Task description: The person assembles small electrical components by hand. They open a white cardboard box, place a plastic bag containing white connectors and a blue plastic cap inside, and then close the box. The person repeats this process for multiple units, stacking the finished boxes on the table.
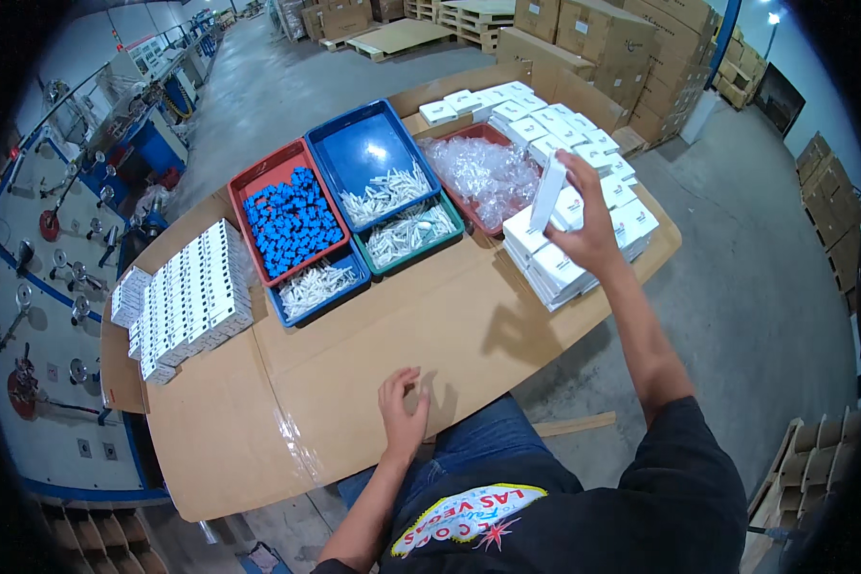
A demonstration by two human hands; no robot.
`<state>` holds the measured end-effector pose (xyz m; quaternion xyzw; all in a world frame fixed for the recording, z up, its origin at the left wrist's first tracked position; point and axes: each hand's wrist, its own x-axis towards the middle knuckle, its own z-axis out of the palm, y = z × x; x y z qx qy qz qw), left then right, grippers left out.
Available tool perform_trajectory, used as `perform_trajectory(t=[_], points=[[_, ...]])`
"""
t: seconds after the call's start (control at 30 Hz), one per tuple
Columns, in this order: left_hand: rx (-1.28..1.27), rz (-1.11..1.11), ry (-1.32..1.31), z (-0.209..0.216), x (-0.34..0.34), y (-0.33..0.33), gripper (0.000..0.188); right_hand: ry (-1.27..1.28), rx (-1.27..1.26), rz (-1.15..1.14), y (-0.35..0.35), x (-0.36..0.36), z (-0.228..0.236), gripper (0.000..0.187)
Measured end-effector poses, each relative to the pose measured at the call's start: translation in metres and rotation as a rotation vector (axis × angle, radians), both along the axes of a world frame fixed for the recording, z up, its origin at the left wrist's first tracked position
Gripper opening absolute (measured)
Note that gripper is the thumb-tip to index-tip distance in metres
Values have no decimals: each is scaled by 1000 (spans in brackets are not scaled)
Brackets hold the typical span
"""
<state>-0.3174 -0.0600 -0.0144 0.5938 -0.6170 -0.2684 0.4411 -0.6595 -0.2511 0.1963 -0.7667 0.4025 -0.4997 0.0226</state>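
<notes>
Cardboard-covered worktop (373,373). At 9 o'clock, rows of white boxes (193,297) standing on edge. Toward 11, red tray (254,174) of small blue parts (291,222); beside it a blue tray (365,143) with white plastic pieces (386,193). At 6 o'clock the left hand (404,407) rests on the worktop edge, fingers loosely curled, empty. At 12, clear bags (483,172) in another red tray. At 2 o'clock the right hand (584,222) is raised, fingers pinching a flat white carton (548,193) above the stack of flat cartons (569,244).
</notes>
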Motion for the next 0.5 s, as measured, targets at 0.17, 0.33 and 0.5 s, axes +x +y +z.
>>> perform_trajectory(t=[0.17, 0.33, 0.5], points=[[-14, -88, 225, 91, -19, -24, 40, 6, 30, 172, 54, 43, -19, 93], [-119, -335, 366, 137, -27, -38, 73, -3, 97, 333, 95, 95, -53, 91], [-190, -387, 386, 137, -27, -33, 87, 14, 171, 499, 118, 130, -73, 81]])
